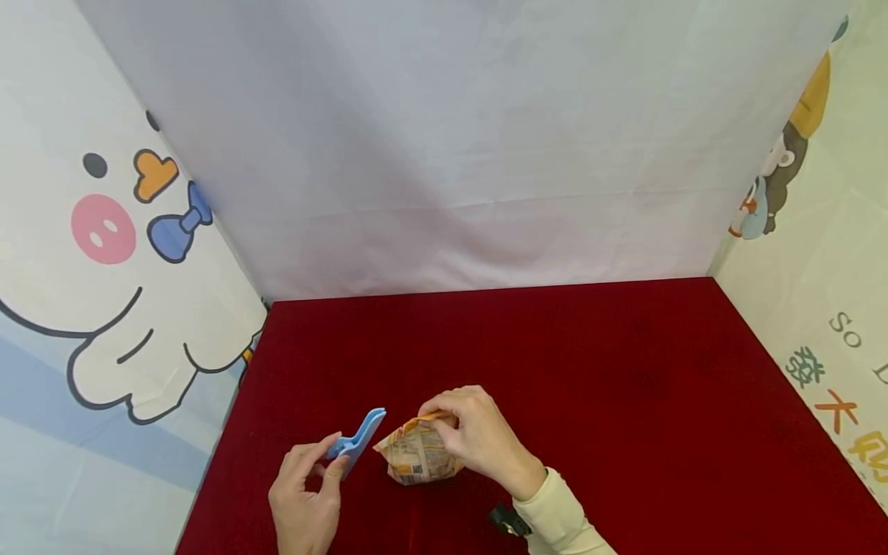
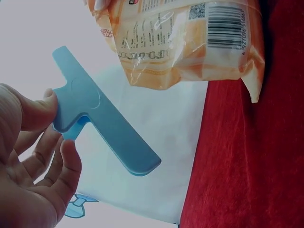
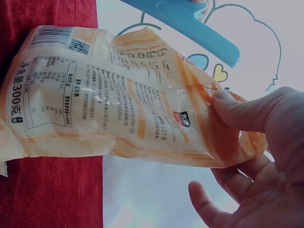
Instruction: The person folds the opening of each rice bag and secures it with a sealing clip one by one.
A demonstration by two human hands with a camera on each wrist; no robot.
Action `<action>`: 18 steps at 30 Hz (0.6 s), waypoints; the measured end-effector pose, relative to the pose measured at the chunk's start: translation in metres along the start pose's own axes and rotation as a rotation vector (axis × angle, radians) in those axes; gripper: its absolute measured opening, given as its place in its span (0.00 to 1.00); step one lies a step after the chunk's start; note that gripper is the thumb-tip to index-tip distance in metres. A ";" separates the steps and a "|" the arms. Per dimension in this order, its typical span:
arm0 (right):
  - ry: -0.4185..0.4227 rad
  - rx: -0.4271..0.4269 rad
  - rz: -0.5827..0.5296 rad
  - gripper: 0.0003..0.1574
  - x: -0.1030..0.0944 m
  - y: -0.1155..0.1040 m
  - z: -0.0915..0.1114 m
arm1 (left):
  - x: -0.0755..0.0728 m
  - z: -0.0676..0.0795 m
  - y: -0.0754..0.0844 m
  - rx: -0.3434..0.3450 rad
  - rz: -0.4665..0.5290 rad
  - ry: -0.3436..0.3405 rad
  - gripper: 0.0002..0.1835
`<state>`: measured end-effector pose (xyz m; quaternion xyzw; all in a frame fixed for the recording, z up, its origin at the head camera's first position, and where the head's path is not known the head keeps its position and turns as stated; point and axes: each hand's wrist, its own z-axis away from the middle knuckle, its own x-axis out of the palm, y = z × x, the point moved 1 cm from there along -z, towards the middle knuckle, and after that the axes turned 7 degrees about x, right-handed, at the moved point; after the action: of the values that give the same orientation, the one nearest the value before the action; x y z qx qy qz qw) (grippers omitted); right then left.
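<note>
A blue bag clip (image 1: 357, 443) is pinched between the thumb and fingers of my left hand (image 1: 305, 493). In the left wrist view the clip (image 2: 102, 111) shows its long bar slanting down to the right. My right hand (image 1: 479, 435) grips the top edge of an orange and cream plastic food bag (image 1: 416, 455). Printed text and a barcode cover the side of the bag (image 3: 104, 99) in the right wrist view, where the thumb presses on its folded upper end. The clip is just left of the bag's corner, apart from it.
A dark red cloth (image 1: 555, 370) covers the table. Behind it hangs a pale backdrop (image 1: 486, 139), with cartoon-printed panels on the left (image 1: 104, 231) and right (image 1: 819, 308). A small black object (image 1: 509, 520) is beside the right cuff.
</note>
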<state>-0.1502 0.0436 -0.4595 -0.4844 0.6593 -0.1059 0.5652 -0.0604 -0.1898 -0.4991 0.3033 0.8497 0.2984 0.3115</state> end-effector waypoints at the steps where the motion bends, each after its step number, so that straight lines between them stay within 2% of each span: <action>1: -0.001 0.000 0.000 0.14 0.000 0.000 0.000 | 0.001 0.000 0.000 0.000 0.000 -0.003 0.21; 7: -0.015 -0.006 -0.006 0.15 -0.001 0.001 0.000 | 0.003 -0.001 0.001 0.006 0.005 -0.019 0.21; 13: -0.024 -0.016 0.003 0.15 -0.001 0.001 0.000 | 0.003 -0.003 0.000 0.082 0.043 -0.047 0.20; 18: -0.029 -0.029 0.009 0.14 -0.002 0.001 0.000 | 0.003 -0.005 0.000 0.104 0.053 -0.094 0.20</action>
<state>-0.1509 0.0455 -0.4585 -0.4911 0.6547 -0.0866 0.5681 -0.0657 -0.1888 -0.4970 0.3550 0.8403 0.2472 0.3267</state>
